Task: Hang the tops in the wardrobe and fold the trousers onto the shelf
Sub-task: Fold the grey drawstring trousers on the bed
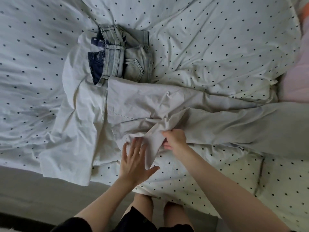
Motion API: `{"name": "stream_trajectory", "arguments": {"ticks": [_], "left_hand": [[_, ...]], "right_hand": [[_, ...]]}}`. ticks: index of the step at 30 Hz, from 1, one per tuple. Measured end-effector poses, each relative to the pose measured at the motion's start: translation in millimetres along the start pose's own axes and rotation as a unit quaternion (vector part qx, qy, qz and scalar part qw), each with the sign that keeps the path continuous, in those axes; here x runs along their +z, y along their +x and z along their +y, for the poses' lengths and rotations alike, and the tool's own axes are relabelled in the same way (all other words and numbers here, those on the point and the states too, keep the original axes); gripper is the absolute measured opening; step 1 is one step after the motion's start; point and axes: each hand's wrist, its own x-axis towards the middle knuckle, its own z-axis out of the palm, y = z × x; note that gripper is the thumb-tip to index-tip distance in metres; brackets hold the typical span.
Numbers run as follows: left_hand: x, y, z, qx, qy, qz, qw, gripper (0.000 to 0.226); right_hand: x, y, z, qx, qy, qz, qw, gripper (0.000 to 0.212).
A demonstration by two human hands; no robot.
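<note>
The beige trousers are spread across the dotted bedspread, a fold pinched by the right hand — the left hand is laid flat, fingers straight, at seven o'clock. Folded jeans — perhaps two pairs — lie at twelve o'clock.

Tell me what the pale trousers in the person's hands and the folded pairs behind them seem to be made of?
The beige trousers, pinched by the right hand and touched by the flat left hand, look like thin matte woven cloth, perhaps cotton or linen: sharp soft creases, no shine. The light blue jeans look like washed denim, with stitched seams and a patch pocket. The dark blue pair is probably denim too.
</note>
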Motion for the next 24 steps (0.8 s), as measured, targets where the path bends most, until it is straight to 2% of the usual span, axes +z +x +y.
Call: {"name": "stream_trajectory", "arguments": {"ticks": [2,5,7,9,12,14,16,18,20,22,24], "left_hand": [[-1,10,9,-0.047,-0.008,-0.004,0.999,0.080],[-15,23,10,-0.113,-0.089,0.030,0.989,0.041],[-39,34,-9,-0.144,-0.154,0.030,0.977,0.028],[-65,50,-41,-0.121,-0.178,0.035,0.976,0.021],[-105,75,-87,-0.082,-0.216,0.094,0.968,0.014],[-124,95,-98,-0.092,-0.281,0.159,0.942,0.014],[-138,123,-101,-0.102,-0.334,0.212,0.913,0.013],[-144,150,-102,-0.110,-0.362,0.231,0.897,0.015],[-142,174,-106,-0.122,-0.365,0.229,0.894,0.019],[-132,182,-113,-0.154,-0.353,0.220,0.896,0.028],[-115,176,-118,-0.191,-0.350,0.225,0.889,0.032]], "right_hand": [[6,-1,-12,-0.007,0.016,-0.007,1.000,0.008],[12,-3,-23,-0.044,0.004,-0.013,0.999,0.008],[13,-2,-31,-0.100,-0.043,0.011,0.994,0.025],[12,2,-38,-0.147,-0.082,0.033,0.985,0.033],[13,9,-53,-0.189,-0.070,0.045,0.979,0.020],[16,13,-67,-0.211,-0.046,0.044,0.975,0.015],[17,22,-81,-0.254,-0.060,0.050,0.964,0.021],[15,32,-89,-0.336,-0.141,0.073,0.928,0.023],[14,49,-89,-0.401,-0.260,0.098,0.873,0.029],[11,66,-85,-0.396,-0.368,0.112,0.834,0.039],[10,83,-84,-0.358,-0.444,0.111,0.814,0.045]]}}
